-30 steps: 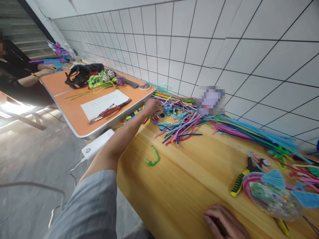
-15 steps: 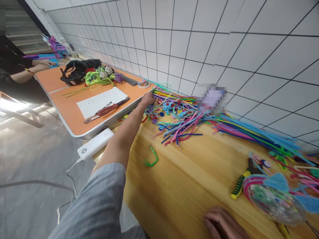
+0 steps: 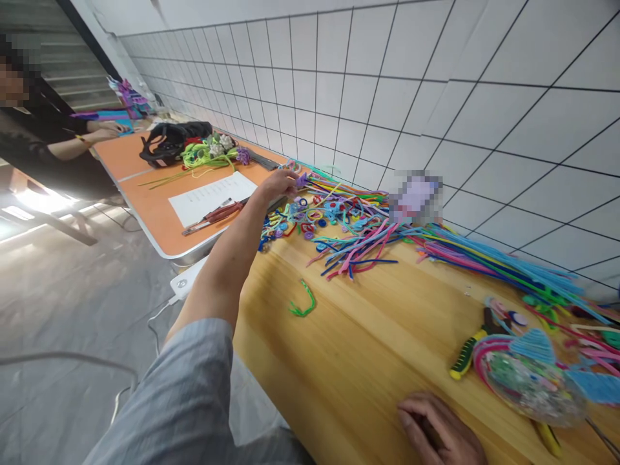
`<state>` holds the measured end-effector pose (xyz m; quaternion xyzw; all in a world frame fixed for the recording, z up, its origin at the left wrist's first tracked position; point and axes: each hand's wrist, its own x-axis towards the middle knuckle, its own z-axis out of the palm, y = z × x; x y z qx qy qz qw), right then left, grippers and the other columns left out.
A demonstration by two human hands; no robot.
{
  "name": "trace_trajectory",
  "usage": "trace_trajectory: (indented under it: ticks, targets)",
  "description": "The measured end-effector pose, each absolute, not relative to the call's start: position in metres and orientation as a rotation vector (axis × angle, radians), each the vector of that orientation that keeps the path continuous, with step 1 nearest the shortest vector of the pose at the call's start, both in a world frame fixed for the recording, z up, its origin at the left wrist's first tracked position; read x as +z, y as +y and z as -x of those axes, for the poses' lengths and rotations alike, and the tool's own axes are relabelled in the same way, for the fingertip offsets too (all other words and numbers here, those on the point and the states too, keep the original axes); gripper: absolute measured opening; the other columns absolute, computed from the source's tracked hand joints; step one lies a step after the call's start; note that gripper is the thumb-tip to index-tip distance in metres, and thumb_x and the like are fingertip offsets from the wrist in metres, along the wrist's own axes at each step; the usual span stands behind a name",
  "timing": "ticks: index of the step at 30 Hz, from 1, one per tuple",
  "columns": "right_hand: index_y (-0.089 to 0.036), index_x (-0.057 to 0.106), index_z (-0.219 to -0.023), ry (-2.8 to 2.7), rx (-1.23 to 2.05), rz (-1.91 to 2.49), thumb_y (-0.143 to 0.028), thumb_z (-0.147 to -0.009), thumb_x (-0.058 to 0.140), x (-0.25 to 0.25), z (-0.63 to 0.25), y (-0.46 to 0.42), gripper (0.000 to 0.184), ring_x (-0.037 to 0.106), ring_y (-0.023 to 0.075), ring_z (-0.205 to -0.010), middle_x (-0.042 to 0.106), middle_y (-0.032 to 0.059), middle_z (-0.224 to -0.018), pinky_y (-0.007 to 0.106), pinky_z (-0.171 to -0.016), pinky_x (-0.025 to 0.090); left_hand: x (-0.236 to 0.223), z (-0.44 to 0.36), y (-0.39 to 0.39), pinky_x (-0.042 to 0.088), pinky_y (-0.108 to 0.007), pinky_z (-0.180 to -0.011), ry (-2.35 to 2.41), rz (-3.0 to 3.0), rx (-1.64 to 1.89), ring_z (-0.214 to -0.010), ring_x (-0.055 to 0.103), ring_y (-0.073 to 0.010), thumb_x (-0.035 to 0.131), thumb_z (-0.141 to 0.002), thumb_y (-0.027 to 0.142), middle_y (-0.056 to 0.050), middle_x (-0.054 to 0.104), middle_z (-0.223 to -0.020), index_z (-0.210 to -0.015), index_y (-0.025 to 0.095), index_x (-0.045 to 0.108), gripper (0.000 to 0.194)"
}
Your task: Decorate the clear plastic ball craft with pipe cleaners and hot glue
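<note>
My left hand (image 3: 281, 185) reaches far across the wooden table to the pile's far left end, its fingers bent against a small purple pipe-cleaner piece (image 3: 302, 181). Around and below it lie pipe cleaners (image 3: 358, 248) in many colours and small coiled pipe-cleaner pieces (image 3: 334, 210). A bent green pipe cleaner (image 3: 305, 303) lies alone on the bare wood. Low on the right, my right hand (image 3: 440, 429) rests on the table with curled fingers, and I see nothing in it. Yellow-and-black pliers (image 3: 472, 349) lie beyond it, beside a clear bag of small bits (image 3: 533, 384).
An orange table (image 3: 159, 226) adjoins on the left, with paper (image 3: 208, 197), red-handled pliers (image 3: 217, 215), a black strapped item (image 3: 169, 142) and pipe-cleaner flowers (image 3: 213, 148). A white power bank (image 3: 186, 281) sits at the corner. Another person's hands (image 3: 106, 132) work at the far end.
My left hand has lifted slightly and shifted left from the pile, and the purple piece now shows at its fingers. The view has turned a little left. My right hand stays on the table.
</note>
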<state>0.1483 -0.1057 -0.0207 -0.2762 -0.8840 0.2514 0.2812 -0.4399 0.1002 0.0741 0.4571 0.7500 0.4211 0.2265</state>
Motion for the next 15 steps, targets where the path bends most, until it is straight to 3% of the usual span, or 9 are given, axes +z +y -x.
trace_trajectory:
  ticks: [8,15]
  targets:
    - [-0.026,0.072,-0.086,-2.297,0.664,0.745,-0.041,-0.106,0.06,-0.011,-0.138,-0.108,0.028,0.074,0.0138,-0.064,0.075,0.0014,-0.074,0.017,-0.061,0.06,0.097,0.435,0.076,0.059,-0.027,-0.071,2.045,-1.352,1.199,-0.067,0.068,-0.0122,0.074,-0.091,0.021,-0.008,0.077,-0.081,-0.106,0.013,0.078,0.017]
    - [-0.025,0.072,-0.084,-2.262,0.651,0.732,-0.045,-0.106,0.059,-0.004,-0.131,-0.109,0.033,0.072,0.0123,-0.059,0.074,0.0003,-0.07,0.015,-0.057,0.059,0.1,0.413,0.068,0.058,-0.027,-0.071,2.035,-1.497,1.013,-0.063,0.068,-0.0124,0.073,-0.088,0.013,-0.003,0.074,-0.07,-0.102,0.017,0.085,0.019]
